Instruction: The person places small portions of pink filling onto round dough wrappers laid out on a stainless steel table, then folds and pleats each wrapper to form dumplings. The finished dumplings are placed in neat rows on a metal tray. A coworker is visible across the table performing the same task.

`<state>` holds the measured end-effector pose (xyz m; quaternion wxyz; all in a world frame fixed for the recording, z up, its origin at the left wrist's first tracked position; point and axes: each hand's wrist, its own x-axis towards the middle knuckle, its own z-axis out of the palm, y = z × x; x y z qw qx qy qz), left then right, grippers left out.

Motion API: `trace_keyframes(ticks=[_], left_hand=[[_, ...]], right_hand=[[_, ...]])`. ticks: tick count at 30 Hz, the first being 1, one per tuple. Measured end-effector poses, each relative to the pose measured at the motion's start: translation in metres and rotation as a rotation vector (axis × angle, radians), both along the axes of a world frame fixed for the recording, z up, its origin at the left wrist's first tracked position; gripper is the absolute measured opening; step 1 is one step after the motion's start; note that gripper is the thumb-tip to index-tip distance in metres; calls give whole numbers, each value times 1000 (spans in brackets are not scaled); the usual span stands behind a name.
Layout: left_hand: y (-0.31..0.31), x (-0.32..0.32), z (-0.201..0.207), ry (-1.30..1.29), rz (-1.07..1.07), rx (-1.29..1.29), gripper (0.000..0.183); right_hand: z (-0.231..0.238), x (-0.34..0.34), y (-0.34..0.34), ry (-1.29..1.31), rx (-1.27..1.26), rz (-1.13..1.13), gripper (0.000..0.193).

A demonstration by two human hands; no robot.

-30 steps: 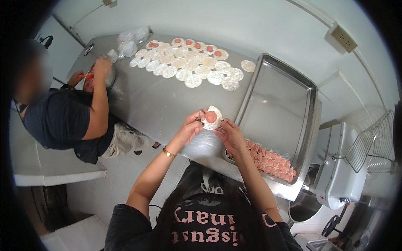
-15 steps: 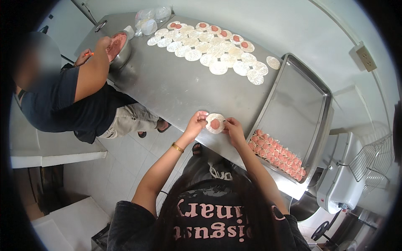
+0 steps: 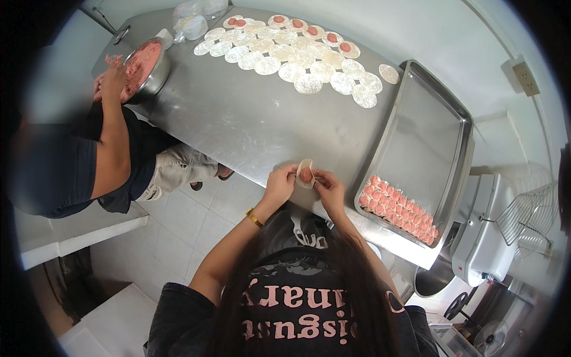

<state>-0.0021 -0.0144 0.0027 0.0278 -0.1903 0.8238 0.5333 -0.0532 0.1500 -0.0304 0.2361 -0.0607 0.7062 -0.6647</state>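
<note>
Between my two hands, over the near edge of the steel table, is a round dumpling wrapper with a ball of pink meat filling at its middle. Its sides curve up around the filling. My left hand pinches the wrapper's left edge, and my right hand pinches the right edge. Flat wrappers lie in overlapping rows across the far part of the table; several along the far row carry lumps of filling. At my right, filled dumplings stand packed at the near end of a metal tray.
A co-worker stands at the left, hands over a steel bowl of pink meat. Plastic bags lie at the table's far left. Right of the tray are a white machine and a wire rack.
The wrapper went from lying flat and wide to folded up at its sides, as my hands came closer together. The co-worker's hand has lifted some meat from the bowl.
</note>
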Motion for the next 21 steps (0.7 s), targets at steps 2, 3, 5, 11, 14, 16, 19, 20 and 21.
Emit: trace_keyframes(ticks=[2,3,5,11,14,16,19,20,21], left_hand=[[0,2,3,-37,-29,-46,32],[-1,2,3,-38,-26,-17,31],[-3,2,1,-35,-9,76,31],[-7,0,-9,28,6,461,26],[-8,1,-7,14,69,655,22],[-6,0,-4,67,110,810,18],[-2,-1,0,127,212,884,12],[-1,-1,1,149,215,861,12],[2,-2,3,185,212,859,12]], right_hand=[[-1,4,1,92,84,2,31],[-2,4,0,100,80,-12,32],[-5,6,-2,99,49,-42,34],[-3,2,-2,-64,-76,-139,18],[8,-3,0,-92,-173,-118,21],[16,-5,-3,-137,-225,-170,26],[29,-5,-6,-161,-345,-149,35],[32,-4,-5,-155,-401,-125,38],[34,-3,-6,-144,-364,-108,36]])
